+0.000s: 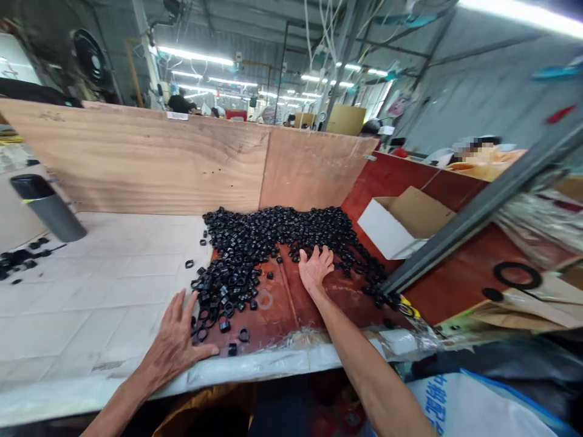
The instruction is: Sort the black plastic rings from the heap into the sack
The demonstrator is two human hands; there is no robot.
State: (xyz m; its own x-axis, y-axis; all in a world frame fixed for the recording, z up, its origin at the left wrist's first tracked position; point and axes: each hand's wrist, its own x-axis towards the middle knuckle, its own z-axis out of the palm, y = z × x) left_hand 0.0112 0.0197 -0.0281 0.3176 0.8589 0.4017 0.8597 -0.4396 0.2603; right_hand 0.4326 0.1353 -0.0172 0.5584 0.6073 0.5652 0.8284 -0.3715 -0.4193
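A wide heap of small black rings [282, 224] lies against the wooden back board, spilling forward on the left. My left hand [175, 340] rests at the left edge of the heap near the table's front edge, its fingers stretched and the thumb apart. It touches or nearly touches the closest rings and holds nothing. My right hand [316, 267] reaches to the front of the heap, fingers spread over the red-brown board [285, 303]. Its fingertips meet the rings there, and no ring shows in its grasp. A few loose rings lie near my left thumb.
A grey bottle with a black cap [50, 206] stands at the left beside more black pieces [20, 261]. On the right are an open white carton [387, 227], a slanting metal post [455, 224] and a large black ring [518, 275]. Plastic wrapping [273, 361] covers the front edge.
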